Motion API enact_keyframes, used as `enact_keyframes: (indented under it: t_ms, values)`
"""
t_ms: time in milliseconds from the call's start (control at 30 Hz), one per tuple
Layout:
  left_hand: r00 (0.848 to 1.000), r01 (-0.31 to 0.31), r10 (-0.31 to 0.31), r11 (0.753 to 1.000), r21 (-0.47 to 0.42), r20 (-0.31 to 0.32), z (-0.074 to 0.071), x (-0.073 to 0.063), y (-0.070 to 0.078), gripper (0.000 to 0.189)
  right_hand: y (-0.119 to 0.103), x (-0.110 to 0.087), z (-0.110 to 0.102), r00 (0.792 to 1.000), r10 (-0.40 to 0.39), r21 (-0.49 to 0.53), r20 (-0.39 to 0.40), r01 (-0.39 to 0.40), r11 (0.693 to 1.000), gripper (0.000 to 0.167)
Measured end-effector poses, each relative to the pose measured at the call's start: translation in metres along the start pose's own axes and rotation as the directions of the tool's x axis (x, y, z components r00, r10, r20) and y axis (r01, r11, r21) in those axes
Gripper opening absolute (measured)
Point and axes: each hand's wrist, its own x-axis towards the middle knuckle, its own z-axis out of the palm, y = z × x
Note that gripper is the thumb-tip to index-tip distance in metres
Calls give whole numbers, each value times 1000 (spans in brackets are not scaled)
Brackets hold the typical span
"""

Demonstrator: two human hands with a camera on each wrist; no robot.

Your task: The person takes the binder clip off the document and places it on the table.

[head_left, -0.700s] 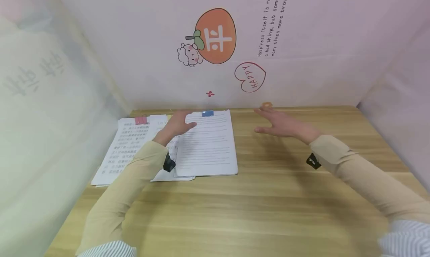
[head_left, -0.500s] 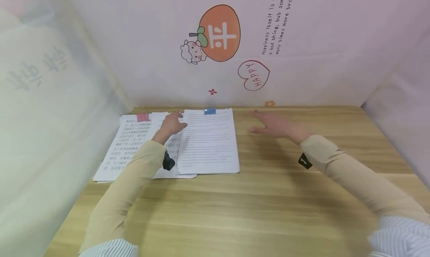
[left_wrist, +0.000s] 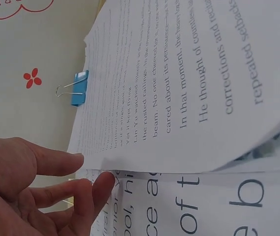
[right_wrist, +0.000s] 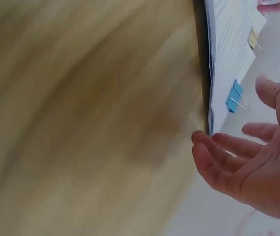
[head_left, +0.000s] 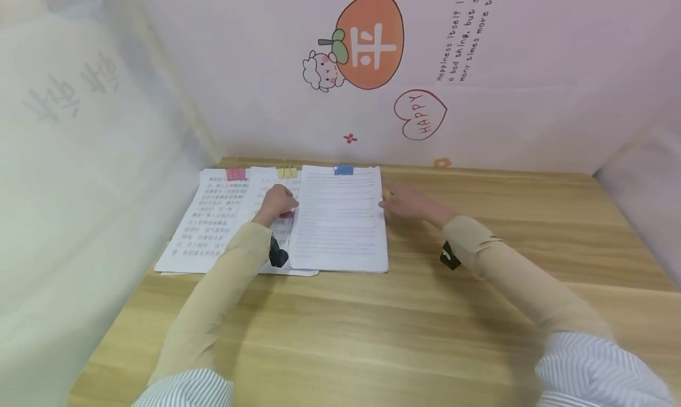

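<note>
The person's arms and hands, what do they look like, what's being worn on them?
Both arms wear long beige sleeves that end at the wrists, with blue-and-white striped fabric over the upper arms. A small black device sits under the left wrist and another black one at the right wrist. The left hand and right hand are bare, no gloves; rings cannot be made out.

The right wrist view smears the light wooden tabletop point(right_wrist: 81, 123) into streaks, so its grain is lost. The person's left hand point(head_left: 276, 204) covers part of the middle white printed sheaf with the yellow clip point(head_left: 287, 172). From the head view, the small print on the right-hand white sheaf with the blue binder clip point(head_left: 340, 217) is too fine to read.
</note>
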Motion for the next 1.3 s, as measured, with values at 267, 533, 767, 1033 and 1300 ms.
enact_keyframes:
  t_ms: [267, 533, 767, 1033, 1300]
  values:
    - [996, 86, -84, 990, -112, 22, 3, 15, -6, 29, 0, 20, 16, 970, 243, 390, -16, -218, 895, 55]
    - [994, 103, -98, 986, -129, 43, 8, 16, -7, 6, 6, 33, 28, 919, 391, 690, 47, -313, 652, 8]
    - [996, 77, -72, 990, -118, 47, 10, 17, -11, 9, 2, 42, 32, 885, 455, 788, 101, -350, 506, 41]
    - [991, 70, -38, 964, -258, 125, 11, 9, -6, 25, 12, 30, 31, 876, 469, 807, 115, -357, 470, 48]
    - [981, 83, -16, 937, -341, 194, 12, 0, 2, 32, 22, -6, 34, 879, 456, 834, 136, -350, 427, 46]
